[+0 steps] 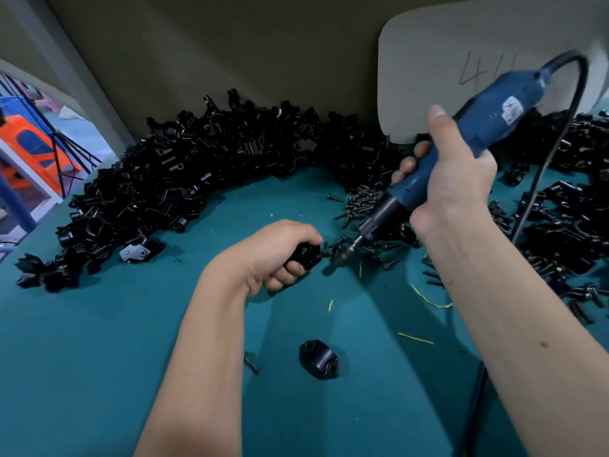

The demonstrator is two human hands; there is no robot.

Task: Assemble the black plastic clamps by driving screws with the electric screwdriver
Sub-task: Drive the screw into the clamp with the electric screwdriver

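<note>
Teal matting covers the desk, and a drab panel stands along its far edge, with a pale card bearing red handwritten figures leaning at the far right corner. Beyond the desk's left edge an orange and blue shape shows, too blurred to name.

A heap of black clamp parts curves along the far edge from the left side to the middle, and more parts lie at the right edge, partly cut off by the picture. Loose screws are scattered near the middle.

The left hand is curled round a black clamp at the desk's centre; most of the clamp is hidden in the palm, so its form is hard to make out. The right hand grasps the blue electric screwdriver, tilted with its bit down just beside the clamp; whether the bit touches a screw I cannot tell. Its black cord loops behind the right forearm.

Nearer the front edge lie a single clamp half, a lone screw just left of it, and thin yellow shreds.
</note>
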